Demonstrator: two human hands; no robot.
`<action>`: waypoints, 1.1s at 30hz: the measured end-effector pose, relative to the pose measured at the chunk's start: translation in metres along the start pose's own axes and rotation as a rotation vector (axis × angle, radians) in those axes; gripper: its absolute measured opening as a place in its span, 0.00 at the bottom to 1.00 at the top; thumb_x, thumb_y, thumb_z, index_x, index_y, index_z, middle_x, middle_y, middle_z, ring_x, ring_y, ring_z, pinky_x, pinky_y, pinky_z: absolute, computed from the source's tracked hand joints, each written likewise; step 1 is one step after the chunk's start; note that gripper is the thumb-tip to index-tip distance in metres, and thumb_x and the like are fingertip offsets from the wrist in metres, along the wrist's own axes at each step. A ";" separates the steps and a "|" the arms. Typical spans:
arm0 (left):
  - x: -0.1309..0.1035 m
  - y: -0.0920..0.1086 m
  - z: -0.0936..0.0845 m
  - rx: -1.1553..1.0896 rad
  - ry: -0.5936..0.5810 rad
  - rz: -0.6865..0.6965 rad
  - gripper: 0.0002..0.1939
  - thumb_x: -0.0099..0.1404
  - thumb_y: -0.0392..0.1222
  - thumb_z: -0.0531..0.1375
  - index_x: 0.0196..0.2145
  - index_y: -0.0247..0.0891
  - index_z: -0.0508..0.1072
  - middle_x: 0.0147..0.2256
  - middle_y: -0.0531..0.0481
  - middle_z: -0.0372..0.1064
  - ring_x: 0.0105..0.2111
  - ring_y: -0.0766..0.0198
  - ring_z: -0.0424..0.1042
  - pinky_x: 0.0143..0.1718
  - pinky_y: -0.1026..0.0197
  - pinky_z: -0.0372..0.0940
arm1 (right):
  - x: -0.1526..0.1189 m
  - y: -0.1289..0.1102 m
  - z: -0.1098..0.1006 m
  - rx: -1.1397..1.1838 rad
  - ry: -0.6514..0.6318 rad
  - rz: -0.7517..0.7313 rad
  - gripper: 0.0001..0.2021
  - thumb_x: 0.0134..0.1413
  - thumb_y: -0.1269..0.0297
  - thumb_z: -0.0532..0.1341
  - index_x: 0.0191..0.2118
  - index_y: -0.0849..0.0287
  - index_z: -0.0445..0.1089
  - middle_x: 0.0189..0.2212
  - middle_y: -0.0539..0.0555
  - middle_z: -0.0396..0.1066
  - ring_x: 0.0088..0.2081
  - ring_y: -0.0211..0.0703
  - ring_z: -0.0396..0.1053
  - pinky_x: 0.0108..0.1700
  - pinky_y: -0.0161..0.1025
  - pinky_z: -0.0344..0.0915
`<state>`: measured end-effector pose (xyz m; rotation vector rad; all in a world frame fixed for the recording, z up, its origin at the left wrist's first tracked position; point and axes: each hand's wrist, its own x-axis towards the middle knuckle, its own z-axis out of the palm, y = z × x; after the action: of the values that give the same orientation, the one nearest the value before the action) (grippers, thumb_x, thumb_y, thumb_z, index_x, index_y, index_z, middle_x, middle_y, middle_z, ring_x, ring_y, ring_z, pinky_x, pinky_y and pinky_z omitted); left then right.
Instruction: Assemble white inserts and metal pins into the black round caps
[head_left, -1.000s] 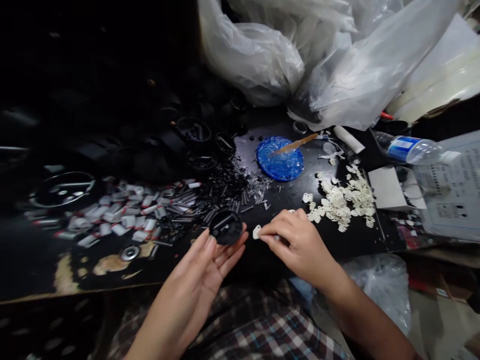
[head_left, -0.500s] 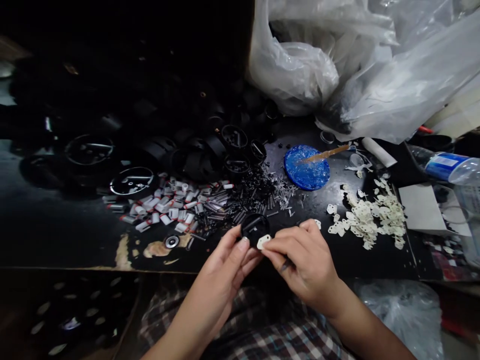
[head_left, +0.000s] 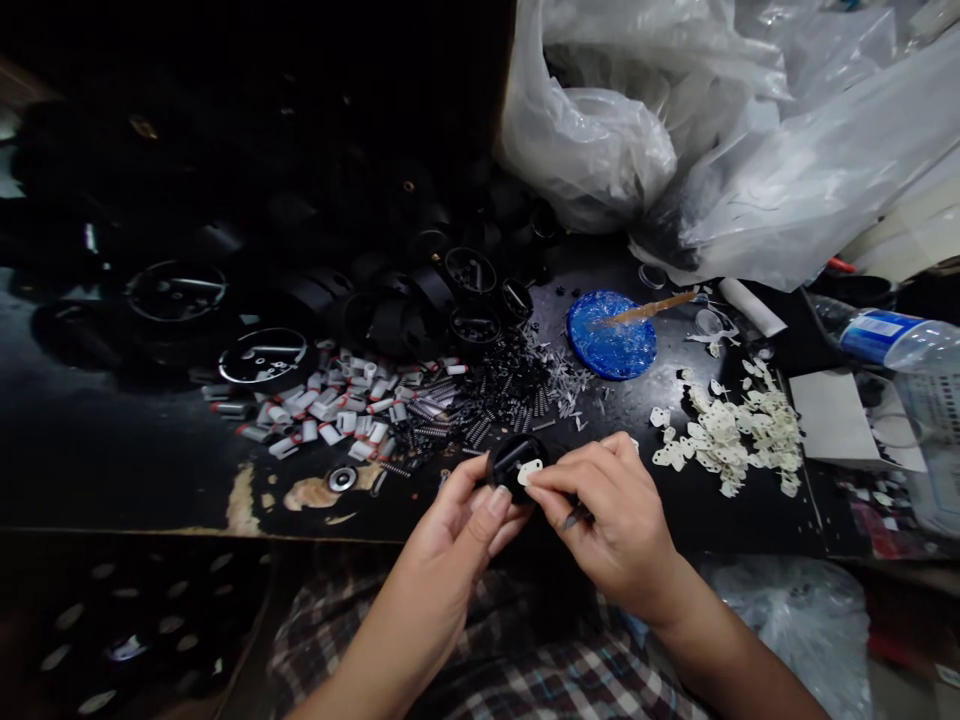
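My left hand (head_left: 461, 535) is closed around a round black plastic housing (head_left: 511, 458), its open side turned up near the table's front edge. Between thumb and forefinger, my right hand (head_left: 611, 510) pinches a small cream-coloured plate with holes (head_left: 529, 471), held over the housing's right side. Whether the plate touches the housing I cannot tell. A thin dark object (head_left: 576, 515) also sticks out among the right fingers; its kind is unclear. To the right lies a pile of similar cream plates (head_left: 724, 435).
Grey-white cylinders with red ends (head_left: 330, 410), springs (head_left: 480, 428) and small black parts (head_left: 517, 365) lie beyond my hands. A stick (head_left: 649, 309) rests on a blue lid (head_left: 611, 345). More black housings (head_left: 262, 356), plastic bags (head_left: 592, 150) and a bottle (head_left: 892, 338) stand around.
The cream plate has moved slightly up and further over the black housing. Both hands have shifted a little to the right; the view has shifted slightly too.
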<state>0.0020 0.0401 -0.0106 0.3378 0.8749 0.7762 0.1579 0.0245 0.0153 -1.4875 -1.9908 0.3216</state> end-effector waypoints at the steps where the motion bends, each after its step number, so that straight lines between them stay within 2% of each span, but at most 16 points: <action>1: 0.000 0.000 0.000 -0.007 0.003 0.003 0.10 0.60 0.43 0.66 0.42 0.47 0.75 0.37 0.54 0.78 0.36 0.67 0.76 0.42 0.68 0.69 | 0.000 0.000 -0.001 0.012 0.015 -0.003 0.03 0.61 0.72 0.60 0.39 0.58 0.70 0.31 0.50 0.74 0.32 0.37 0.69 0.39 0.42 0.56; 5: 0.001 0.001 0.001 -0.012 0.012 -0.011 0.11 0.61 0.43 0.66 0.42 0.46 0.75 0.39 0.54 0.78 0.38 0.67 0.76 0.43 0.67 0.69 | -0.003 -0.001 -0.005 0.037 0.063 0.019 0.06 0.59 0.74 0.62 0.40 0.57 0.70 0.32 0.49 0.74 0.33 0.37 0.69 0.40 0.42 0.57; 13: 0.000 -0.001 0.002 -0.002 -0.043 0.026 0.11 0.61 0.43 0.66 0.43 0.47 0.75 0.35 0.55 0.77 0.36 0.68 0.76 0.42 0.68 0.69 | -0.004 0.003 -0.002 0.032 0.030 0.010 0.04 0.60 0.73 0.61 0.38 0.59 0.70 0.31 0.50 0.74 0.32 0.38 0.68 0.38 0.42 0.55; 19: 0.002 -0.003 -0.001 0.044 -0.091 0.041 0.09 0.63 0.44 0.64 0.43 0.49 0.75 0.36 0.56 0.76 0.38 0.68 0.75 0.43 0.69 0.68 | -0.006 0.002 -0.001 0.039 0.043 0.018 0.04 0.59 0.74 0.61 0.39 0.58 0.70 0.31 0.50 0.74 0.33 0.38 0.69 0.39 0.42 0.55; 26: 0.005 -0.009 -0.003 0.105 -0.122 0.055 0.12 0.63 0.45 0.63 0.45 0.48 0.72 0.39 0.55 0.75 0.41 0.67 0.74 0.47 0.65 0.67 | -0.006 0.003 0.001 -0.002 0.010 0.011 0.03 0.61 0.72 0.60 0.38 0.58 0.70 0.31 0.51 0.74 0.32 0.38 0.69 0.39 0.42 0.55; 28: 0.005 -0.010 -0.002 0.097 -0.102 0.069 0.12 0.62 0.45 0.65 0.43 0.46 0.71 0.38 0.55 0.75 0.40 0.67 0.74 0.45 0.65 0.67 | -0.007 0.001 0.001 -0.015 0.007 0.000 0.04 0.61 0.72 0.59 0.39 0.58 0.70 0.31 0.50 0.75 0.32 0.37 0.69 0.39 0.42 0.54; 33: 0.006 -0.014 0.002 0.038 0.061 0.069 0.12 0.59 0.43 0.66 0.39 0.45 0.68 0.33 0.58 0.73 0.35 0.69 0.73 0.37 0.69 0.68 | -0.012 -0.010 0.002 -0.045 -0.015 0.071 0.04 0.62 0.70 0.59 0.38 0.57 0.72 0.27 0.49 0.74 0.28 0.37 0.67 0.39 0.43 0.51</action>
<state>0.0121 0.0345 -0.0206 0.3809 0.9403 0.8384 0.1508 0.0100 0.0150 -1.5912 -1.9718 0.3209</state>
